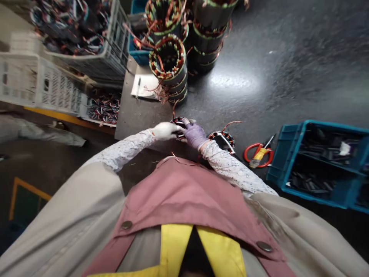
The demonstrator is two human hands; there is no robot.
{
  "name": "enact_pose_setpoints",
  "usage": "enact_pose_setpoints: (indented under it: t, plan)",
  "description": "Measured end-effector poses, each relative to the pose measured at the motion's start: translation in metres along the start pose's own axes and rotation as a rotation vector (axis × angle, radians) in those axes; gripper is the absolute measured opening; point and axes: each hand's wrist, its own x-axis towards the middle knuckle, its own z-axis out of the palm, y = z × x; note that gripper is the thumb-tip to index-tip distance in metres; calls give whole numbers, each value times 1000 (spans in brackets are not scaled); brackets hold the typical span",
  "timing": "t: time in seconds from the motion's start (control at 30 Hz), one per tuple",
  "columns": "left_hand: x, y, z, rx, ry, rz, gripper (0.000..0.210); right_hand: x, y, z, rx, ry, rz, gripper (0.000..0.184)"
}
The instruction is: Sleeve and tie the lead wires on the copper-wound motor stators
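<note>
Two gloved hands meet at a dark wound ring (pixel 178 120) by the near edge of the dark tabletop (pixel 248 104).
The left hand (pixel 165 131), in a white glove, reaches the ring from the left; its fingers point right, but blur makes it impossible to tell whether they pinch it. The right hand (pixel 195 135), gloved in purple, lies over the ring's right side with fingers bent; whether they grip cannot be told. Just right of that hand lies a second ring (pixel 231 139) with a loose copper-coloured lead. Farther right are red-handled scissors (pixel 247 152), a yellow-handled tool (pixel 259 157) and a blue divided bin (pixel 288 159) of dark pieces. On the far side rises a stack of wound cores (pixel 179 82), with white paper (pixel 148 82) and a pen (pixel 138 85) to its left.
</note>
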Motion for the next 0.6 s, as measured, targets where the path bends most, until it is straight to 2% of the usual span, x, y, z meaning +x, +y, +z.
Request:
enact_pose_setpoints:
  t: [0.07, 0.13, 0.27, 0.37, 0.47, 0.53, 0.6]
  plan:
    - [2, 1, 0, 163, -86, -23, 42, -1, -1, -2, 14, 2, 9, 63]
    - [3, 5, 2, 212, -80, -85, 36, -3, 0, -2, 13, 1, 17, 57]
    - [-6, 17, 9, 208, -37, -189, 32, -6, 1, -2, -47, -20, -9, 35]
    - [-4, 22, 7, 188, -66, -175, 29, -6, 0, -2, -84, -15, -9, 28]
    - [8, 23, 0, 177, -86, -161, 20, -5, -2, -1, -96, 19, -30, 22]
    - [15, 23, -4, 156, -54, -163, 20, -5, -2, 2, -96, 48, -20, 21]
    - [16, 23, -2, 120, 38, -141, 27, -6, -4, 6, -78, 78, 11, 25]
